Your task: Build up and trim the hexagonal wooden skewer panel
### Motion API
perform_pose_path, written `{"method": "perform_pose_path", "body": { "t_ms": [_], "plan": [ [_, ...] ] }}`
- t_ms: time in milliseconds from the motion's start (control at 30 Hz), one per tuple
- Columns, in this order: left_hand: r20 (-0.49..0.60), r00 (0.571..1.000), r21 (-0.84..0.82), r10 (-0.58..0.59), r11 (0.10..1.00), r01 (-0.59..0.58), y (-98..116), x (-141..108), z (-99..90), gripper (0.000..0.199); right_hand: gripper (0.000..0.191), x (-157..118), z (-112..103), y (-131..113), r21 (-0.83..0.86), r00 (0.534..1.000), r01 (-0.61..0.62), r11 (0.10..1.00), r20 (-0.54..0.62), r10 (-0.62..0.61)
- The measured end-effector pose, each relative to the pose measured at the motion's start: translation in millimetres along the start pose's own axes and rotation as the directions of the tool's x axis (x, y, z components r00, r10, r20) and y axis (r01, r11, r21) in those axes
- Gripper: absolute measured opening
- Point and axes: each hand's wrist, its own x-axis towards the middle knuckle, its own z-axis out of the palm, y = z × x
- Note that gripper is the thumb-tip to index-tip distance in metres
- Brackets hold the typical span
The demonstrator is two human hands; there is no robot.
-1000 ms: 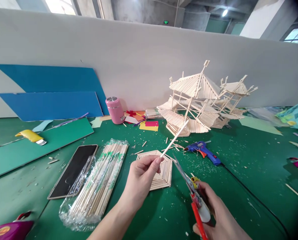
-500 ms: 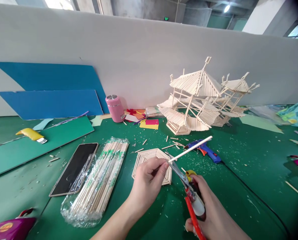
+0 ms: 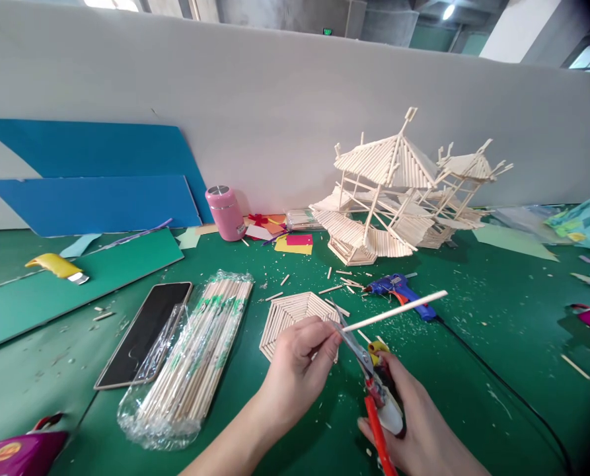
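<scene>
Beyond the right hand, wrapped round scissors, a wooden stick, pinched in the left hand, meets the blades.

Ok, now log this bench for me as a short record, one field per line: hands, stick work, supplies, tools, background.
Left hand: pinching a thin wooden stick near one end
Right hand: gripping red-handled scissors, blades at the stick near the left fingertips
Stick work: hexagonal panel on the green table, partly hidden by the left hand
Supplies: plastic-wrapped stick bundle, beside a phone
Tools: blue glue gun
Background: stick-built pavilion model, pink container
</scene>
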Motion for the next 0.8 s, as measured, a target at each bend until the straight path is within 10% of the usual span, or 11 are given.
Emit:
{"method": "perform_pose_path", "body": {
  "t_ms": [233,500,800],
  "plan": [
    [0.029,0.994,0.056,0.11,0.992,-0.111,0.9,-7.1,10.4,0.026,0.076,-6.8,-9.9,10.0,-0.1,0.98,-0.124,0.987,0.143,0.138],
    [0.022,0.986,0.181,0.164,0.97,-0.165,2.4,-10.9,14.0,0.022,0.042,-4.9,-13.3,-1.8,-0.049,0.987,0.023,0.999,0.16,-0.015],
    [0.134,0.986,-0.032,-0.099,0.994,0.105,2.8,-5.2,4.5,0.026,0.036,-3.1,-17.9,-7.5,-0.01,0.996,-0.002,1.0,0.093,0.003]
  ]
}}
